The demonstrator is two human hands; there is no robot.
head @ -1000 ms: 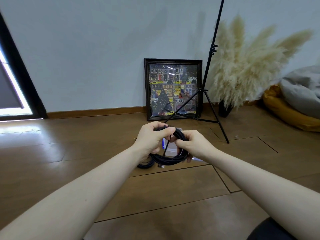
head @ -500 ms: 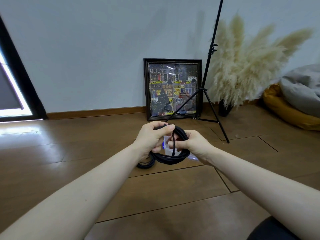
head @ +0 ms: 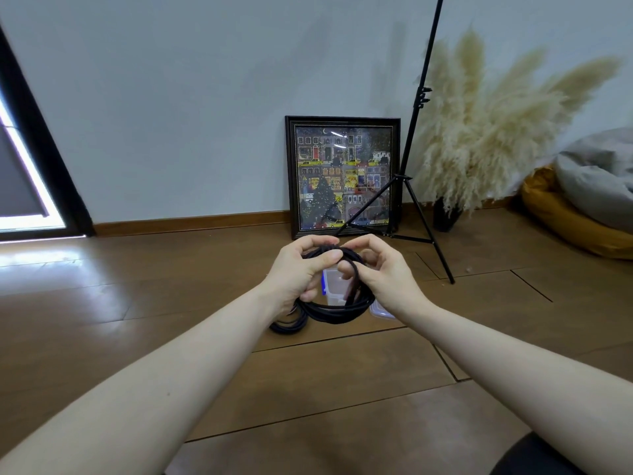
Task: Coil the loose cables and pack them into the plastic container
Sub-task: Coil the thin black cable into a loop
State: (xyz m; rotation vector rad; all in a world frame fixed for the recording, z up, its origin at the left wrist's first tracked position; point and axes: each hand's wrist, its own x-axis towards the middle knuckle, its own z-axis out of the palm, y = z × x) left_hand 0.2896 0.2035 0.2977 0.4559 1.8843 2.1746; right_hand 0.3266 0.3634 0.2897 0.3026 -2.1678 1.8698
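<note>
Both hands hold a coiled black cable (head: 337, 308) above the wooden floor (head: 171, 303). The left hand (head: 301, 267) has a closed grip on the top of the coil, thumb across the strands. The right hand (head: 383, 272) pinches a strand beside it. A clear plastic container (head: 334, 286) sits on the floor directly behind the coil. A second black coil (head: 289, 323) lies on the floor, lower left.
</note>
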